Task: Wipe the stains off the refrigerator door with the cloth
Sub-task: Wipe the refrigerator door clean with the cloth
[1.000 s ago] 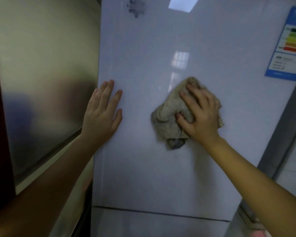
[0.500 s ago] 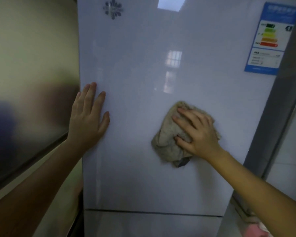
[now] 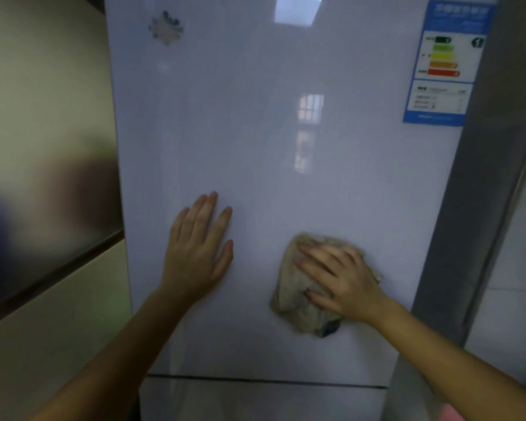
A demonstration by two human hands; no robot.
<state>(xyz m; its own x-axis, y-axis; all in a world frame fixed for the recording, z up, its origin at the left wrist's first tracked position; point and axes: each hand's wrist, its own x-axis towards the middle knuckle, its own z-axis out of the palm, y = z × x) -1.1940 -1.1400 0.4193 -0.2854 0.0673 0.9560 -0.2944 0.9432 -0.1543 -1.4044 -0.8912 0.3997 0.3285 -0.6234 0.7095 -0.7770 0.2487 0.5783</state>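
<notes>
Energy label [image 3: 447, 62] on refrigerator door [image 3: 255, 147]: numeral 1 legible; other print blurred.

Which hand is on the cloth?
The right hand: it presses the cloth against the door with spread fingers. The left hand lies flat on the bare door, apart from the cloth.

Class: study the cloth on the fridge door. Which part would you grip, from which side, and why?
Probably the bunched lower fold of the cloth, left of and below the right hand. Come from the lower left: the cloth is pressed flat against the upright refrigerator door, so only that thick crumpled edge stands proud enough to pinch.
</notes>
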